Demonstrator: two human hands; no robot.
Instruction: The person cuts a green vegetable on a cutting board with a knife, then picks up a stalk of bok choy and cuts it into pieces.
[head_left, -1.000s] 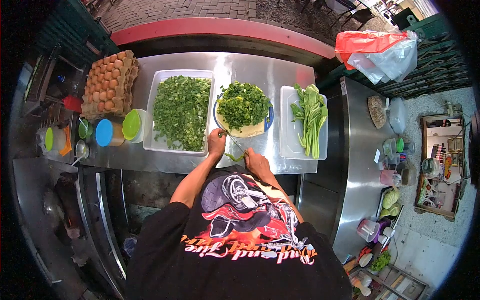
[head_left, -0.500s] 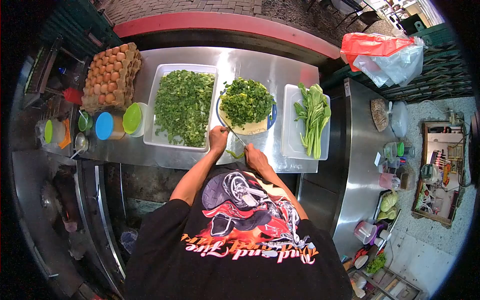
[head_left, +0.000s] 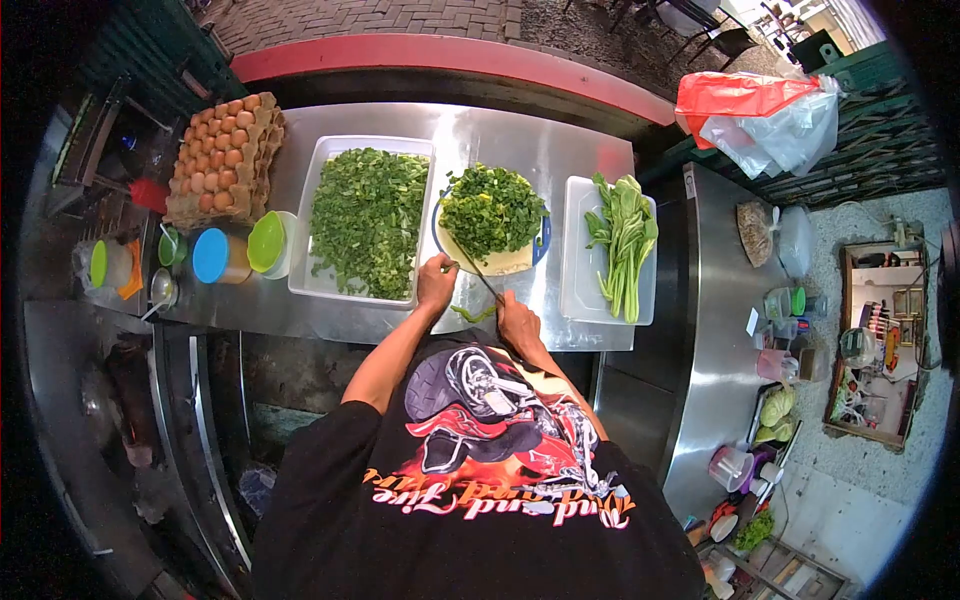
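My right hand (head_left: 518, 318) is wrapped around the handle of a knife (head_left: 482, 280), whose blade slants up and left toward the front edge of the round board. Just left of the blade, my left hand (head_left: 437, 284) is closed in a pinch; what its fingers hold is too small to make out. Chopped leafy greens (head_left: 490, 208) are heaped on the round cutting board (head_left: 497, 262), which has a blue rim. A few green scraps (head_left: 472, 315) lie on the steel between my hands, close to my shirt.
A white tray (head_left: 297, 272) of chopped greens stands left of the board. Whole leafy stalks (head_left: 622, 250) lie on a pale tray (head_left: 578, 300) at right. Stacked egg trays (head_left: 222, 160) and lidded tubs (head_left: 222, 255) line the left end. Plastic bags (head_left: 765, 120) hang at upper right.
My right hand has shifted slightly right with the knife, and more of the blade shows. My left hand stays near the same spot. The whole view has tilted slightly.
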